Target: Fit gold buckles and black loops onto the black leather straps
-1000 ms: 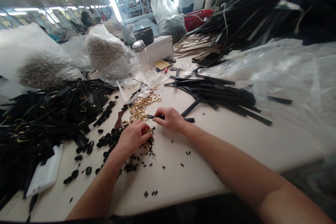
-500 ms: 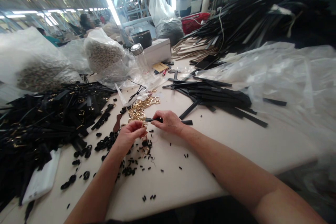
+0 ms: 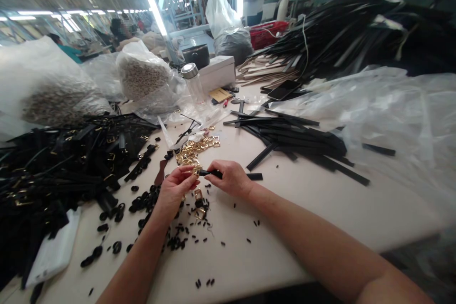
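Observation:
My left hand (image 3: pixel 178 183) pinches a small gold buckle (image 3: pixel 195 171) between thumb and fingers. My right hand (image 3: pixel 230 178) is closed round a black strap (image 3: pixel 255 176), whose far end sticks out behind the hand. The strap's narrow tip meets the buckle; whether it passes through the frame is too small to tell. Beyond the hands lies a heap of gold buckles (image 3: pixel 194 149). Below them, loose buckles (image 3: pixel 198 194) lie among small black pieces (image 3: pixel 176 242). Black loops (image 3: pixel 146 202) are scattered beside my left wrist.
Black straps with buckles (image 3: pixel 71 161) are piled at left, by a white block (image 3: pixel 55 256). More loose straps (image 3: pixel 295 137) lie at right beside plastic sheeting (image 3: pixel 384 104). A glass bottle (image 3: pixel 194 85), a white box (image 3: pixel 217 71) and filled bags (image 3: pixel 142 73) stand behind.
The strap's tip and the buckle have come together between my hands. The buckle now shows turned more toward the camera. The whole view has shifted slightly.

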A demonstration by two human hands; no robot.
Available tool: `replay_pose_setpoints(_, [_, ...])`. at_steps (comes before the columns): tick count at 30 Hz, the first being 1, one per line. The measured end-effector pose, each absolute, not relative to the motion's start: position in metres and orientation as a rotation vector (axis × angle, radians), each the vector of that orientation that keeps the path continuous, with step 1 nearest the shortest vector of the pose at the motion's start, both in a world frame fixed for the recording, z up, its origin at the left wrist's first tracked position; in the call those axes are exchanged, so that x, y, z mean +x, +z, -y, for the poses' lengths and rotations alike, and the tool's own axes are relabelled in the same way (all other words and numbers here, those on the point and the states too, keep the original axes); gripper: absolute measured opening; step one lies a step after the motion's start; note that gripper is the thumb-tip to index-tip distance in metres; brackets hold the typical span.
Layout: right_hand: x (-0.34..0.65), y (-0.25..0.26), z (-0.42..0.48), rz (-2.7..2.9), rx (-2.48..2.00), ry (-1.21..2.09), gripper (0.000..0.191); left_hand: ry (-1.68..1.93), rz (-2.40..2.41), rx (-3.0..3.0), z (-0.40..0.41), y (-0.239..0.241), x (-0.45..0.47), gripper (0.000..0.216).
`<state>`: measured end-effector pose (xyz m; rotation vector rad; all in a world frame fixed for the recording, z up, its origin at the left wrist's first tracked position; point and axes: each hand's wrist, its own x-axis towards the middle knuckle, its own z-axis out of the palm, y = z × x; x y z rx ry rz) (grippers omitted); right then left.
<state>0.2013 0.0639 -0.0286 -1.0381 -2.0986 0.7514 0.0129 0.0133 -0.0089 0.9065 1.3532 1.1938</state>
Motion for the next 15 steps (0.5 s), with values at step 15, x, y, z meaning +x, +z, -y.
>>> replay_pose_setpoints(15, [0.1974,-0.0255,-0.0567,2.081,-0.874,0.567,0.012,1.192,-1.402,0.923,-0.0081,-0.0088,0.0162,0.046])
